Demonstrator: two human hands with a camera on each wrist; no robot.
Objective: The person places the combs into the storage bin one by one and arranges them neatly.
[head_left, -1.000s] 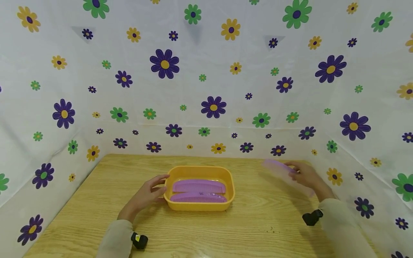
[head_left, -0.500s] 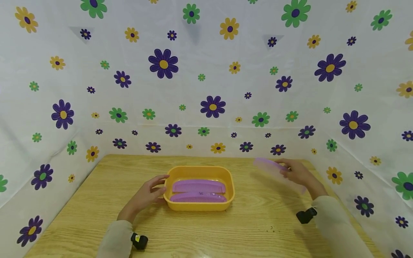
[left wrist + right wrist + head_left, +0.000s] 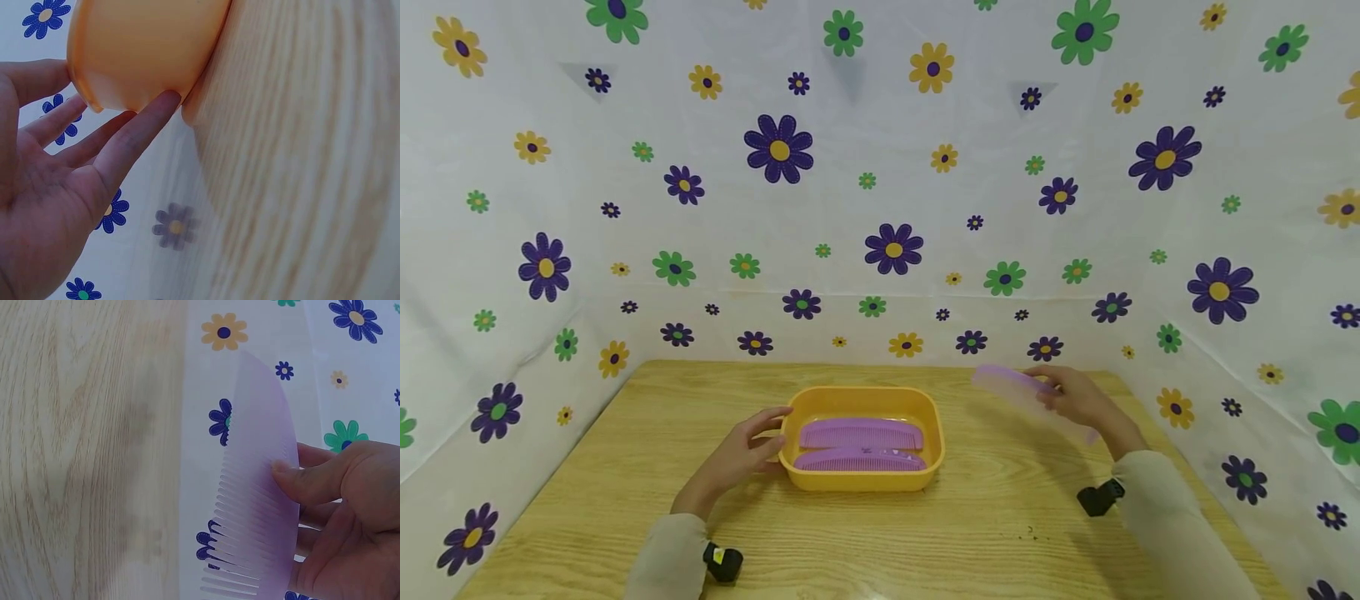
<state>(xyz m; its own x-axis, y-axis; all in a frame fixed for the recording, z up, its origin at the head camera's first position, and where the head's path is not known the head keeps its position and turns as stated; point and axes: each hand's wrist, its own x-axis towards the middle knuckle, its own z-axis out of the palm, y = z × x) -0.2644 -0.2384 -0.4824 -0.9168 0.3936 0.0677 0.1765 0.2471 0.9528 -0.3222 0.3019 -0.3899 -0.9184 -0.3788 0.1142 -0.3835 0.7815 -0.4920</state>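
A translucent light-purple comb (image 3: 262, 444) is pinched along its spine between the thumb and fingers of my right hand (image 3: 1078, 400). It is raised off the table, tilted, with its teeth toward the table in the right wrist view. My left hand (image 3: 737, 454) touches the left end of a yellow plastic tub (image 3: 861, 481) with fairly straight fingers. In the left wrist view, fingertips (image 3: 169, 100) meet the tub's outer wall. Inside the tub lie two purple combs, a back one (image 3: 861, 432) and a front one (image 3: 857, 460) with a printed pattern on its spine.
All this is on a light wood-grain table (image 3: 880, 542). White sheeting with printed flowers (image 3: 893, 250) encloses the back and both sides. Black wrist cameras sit on the left wrist (image 3: 722, 562) and the right wrist (image 3: 1099, 497).
My right hand has moved left with the comb, closer to the tub. The left hand, the tub and the two combs in it stay where they were.
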